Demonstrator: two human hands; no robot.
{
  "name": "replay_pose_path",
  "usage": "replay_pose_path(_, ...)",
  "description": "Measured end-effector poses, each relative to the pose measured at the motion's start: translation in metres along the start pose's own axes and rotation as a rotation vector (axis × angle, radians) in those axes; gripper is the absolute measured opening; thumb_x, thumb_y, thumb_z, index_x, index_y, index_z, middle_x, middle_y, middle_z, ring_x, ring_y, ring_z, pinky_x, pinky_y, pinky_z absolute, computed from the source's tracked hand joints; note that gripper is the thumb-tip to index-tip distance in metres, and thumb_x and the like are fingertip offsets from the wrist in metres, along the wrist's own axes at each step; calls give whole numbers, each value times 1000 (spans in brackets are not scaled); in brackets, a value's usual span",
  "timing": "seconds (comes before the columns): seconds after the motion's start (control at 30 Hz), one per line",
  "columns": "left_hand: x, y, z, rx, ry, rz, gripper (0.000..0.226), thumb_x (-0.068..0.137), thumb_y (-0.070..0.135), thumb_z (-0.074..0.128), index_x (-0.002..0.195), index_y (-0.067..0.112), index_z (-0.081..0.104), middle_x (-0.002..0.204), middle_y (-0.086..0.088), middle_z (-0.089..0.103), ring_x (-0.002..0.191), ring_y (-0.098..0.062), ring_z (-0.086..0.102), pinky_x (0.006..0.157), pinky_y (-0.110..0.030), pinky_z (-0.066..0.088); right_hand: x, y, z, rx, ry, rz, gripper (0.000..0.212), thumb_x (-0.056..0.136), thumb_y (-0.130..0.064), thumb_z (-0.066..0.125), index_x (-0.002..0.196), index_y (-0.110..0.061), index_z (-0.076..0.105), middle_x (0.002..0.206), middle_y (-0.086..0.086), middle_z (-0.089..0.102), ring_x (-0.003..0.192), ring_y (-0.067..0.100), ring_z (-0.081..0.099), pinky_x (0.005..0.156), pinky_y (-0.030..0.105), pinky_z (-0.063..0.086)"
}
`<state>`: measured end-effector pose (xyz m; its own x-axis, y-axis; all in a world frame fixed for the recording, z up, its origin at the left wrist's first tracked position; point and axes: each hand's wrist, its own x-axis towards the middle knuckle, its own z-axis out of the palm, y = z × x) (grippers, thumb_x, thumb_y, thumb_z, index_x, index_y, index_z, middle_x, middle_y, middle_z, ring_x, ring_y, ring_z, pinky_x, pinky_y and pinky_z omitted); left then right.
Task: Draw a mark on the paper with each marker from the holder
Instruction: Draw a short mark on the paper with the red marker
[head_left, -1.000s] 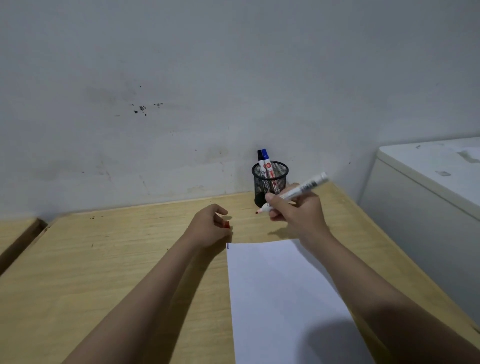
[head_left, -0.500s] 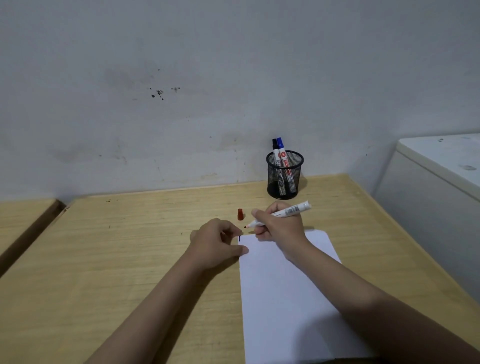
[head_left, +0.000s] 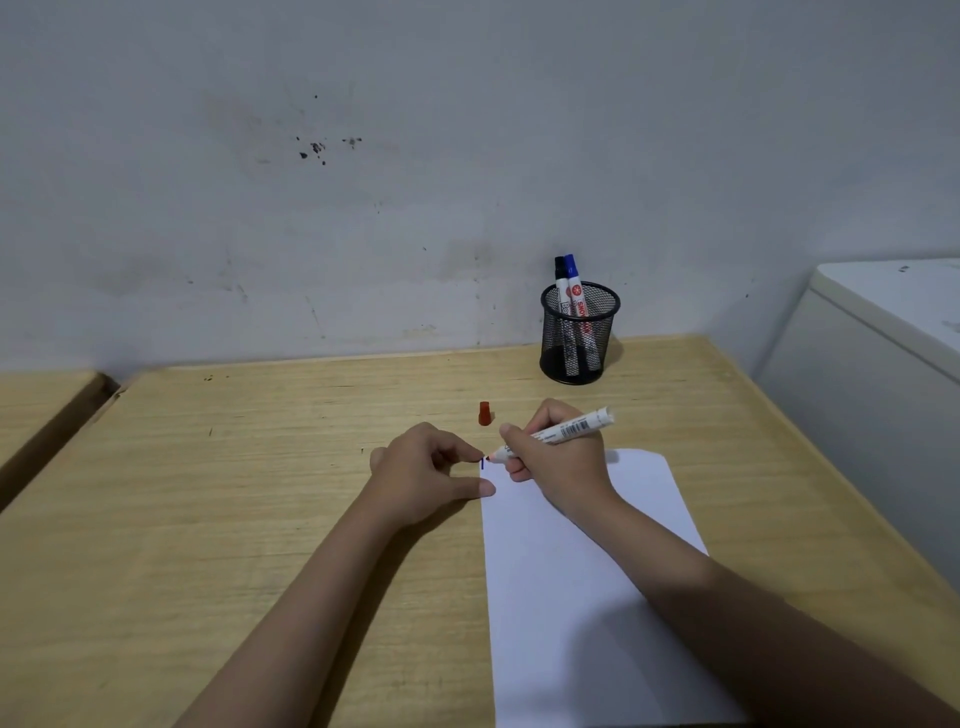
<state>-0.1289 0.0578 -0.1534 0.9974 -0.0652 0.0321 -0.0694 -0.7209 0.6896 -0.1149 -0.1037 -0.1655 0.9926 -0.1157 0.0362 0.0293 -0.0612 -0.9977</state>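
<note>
A white sheet of paper (head_left: 576, 587) lies on the wooden desk (head_left: 260, 493). My right hand (head_left: 558, 460) grips an uncapped red marker (head_left: 563, 432), its tip at the paper's top left corner beside a short blue mark (head_left: 482, 464). My left hand (head_left: 428, 473) rests on the desk with fingers curled and the thumb pressing the paper's left edge. The red cap (head_left: 484, 413) stands on the desk just beyond my hands. A black mesh holder (head_left: 579, 332) near the wall holds a black marker (head_left: 561, 283) and a blue marker (head_left: 574, 286).
A grey wall runs along the desk's far edge. A white cabinet (head_left: 878, 374) stands to the right of the desk. Another wooden surface (head_left: 41, 410) adjoins on the left across a gap.
My left hand set the red cap down on the desk and moved onto the paper's edge. My right hand lowered the uncapped marker from near the holder to the paper's top corner.
</note>
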Motion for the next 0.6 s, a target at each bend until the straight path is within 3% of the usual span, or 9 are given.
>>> replay_pose_path(0.17,2,-1,-1,3,-6,-2,34,56,49,82,86,36,72,83,4,64,78,-5,56,91,-38,33,2,3,1,23,-14,-9,31,77,-9,74,62,-9,48,53,8,66,53,22,68,49,31,55)
replay_pose_path(0.37,3,-2,-1,11,-18,-4,36,56,49,82,87,35,73,71,12,55,72,-3,53,90,-38,33,2,3,2,-27,-11,-16,29,78,-11,75,64,-8,50,61,15,68,53,20,69,50,31,57)
replay_pose_path(0.6,3,0,-2,71,-12,21,32,58,52,80,85,36,71,91,11,58,87,-7,55,86,-34,27,2,2,0,-12,-36,9,27,77,-2,70,63,-6,47,51,7,62,44,17,62,44,28,52)
